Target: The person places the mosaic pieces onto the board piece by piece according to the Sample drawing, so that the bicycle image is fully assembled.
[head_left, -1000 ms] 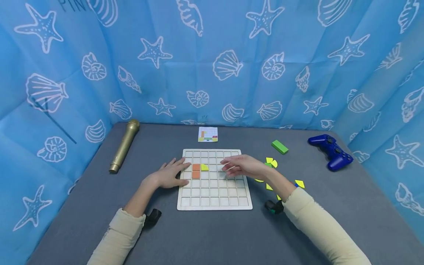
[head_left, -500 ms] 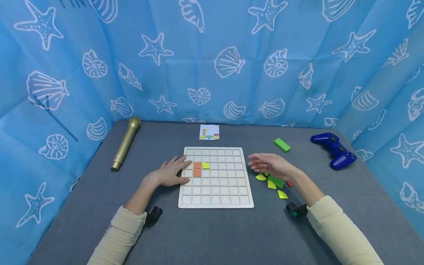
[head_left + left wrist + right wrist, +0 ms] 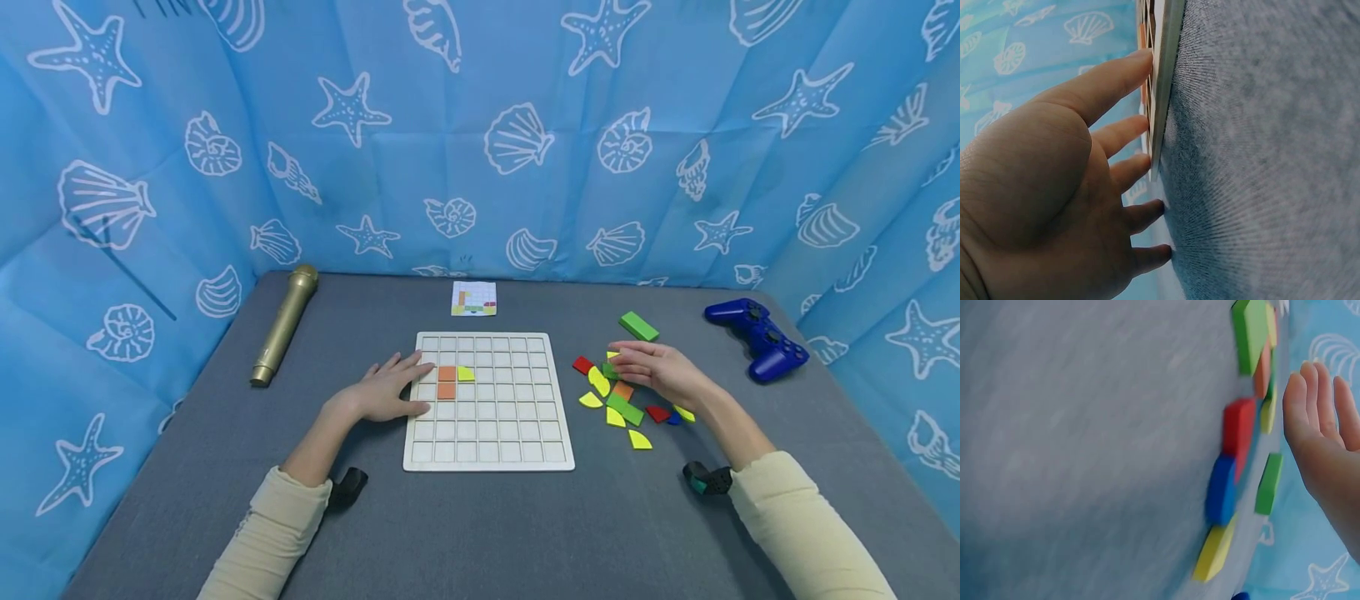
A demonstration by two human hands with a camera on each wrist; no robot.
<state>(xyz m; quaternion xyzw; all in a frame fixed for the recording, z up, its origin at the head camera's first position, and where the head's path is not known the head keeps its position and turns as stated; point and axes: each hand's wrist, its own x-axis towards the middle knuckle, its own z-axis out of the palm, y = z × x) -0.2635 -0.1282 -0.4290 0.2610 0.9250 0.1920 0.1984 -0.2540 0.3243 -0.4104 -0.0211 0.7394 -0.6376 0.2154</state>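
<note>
A white grid board (image 3: 517, 429) lies on the table, with two orange square tiles (image 3: 446, 389) one below the other and a yellow quarter-round tile (image 3: 466, 374) beside the upper one. My left hand (image 3: 384, 392) rests on the board's left edge, fingers spread; in the left wrist view its thumb (image 3: 1122, 72) touches the rim. To the right, my right hand (image 3: 663, 373) hovers over loose blocks, fingers fairly straight and holding nothing. Among these blocks are a green rectangle (image 3: 625, 409), a red piece (image 3: 657, 414), a blue piece (image 3: 1220, 490) and several yellow pieces (image 3: 598, 381). The hand covers part of the pile.
A small card with a coloured grid pattern (image 3: 474, 298) lies behind the board. A gold microphone (image 3: 285, 325) is at the left, a blue game controller (image 3: 757, 340) at the right. A separate green block (image 3: 638, 326) lies behind the pile. A blue shell-print curtain (image 3: 480, 167) surrounds the table.
My right hand has moved right, from above the board to over the loose blocks, uncovering more of them. The left hand has stayed at the board's edge. The tiles on the board are unchanged.
</note>
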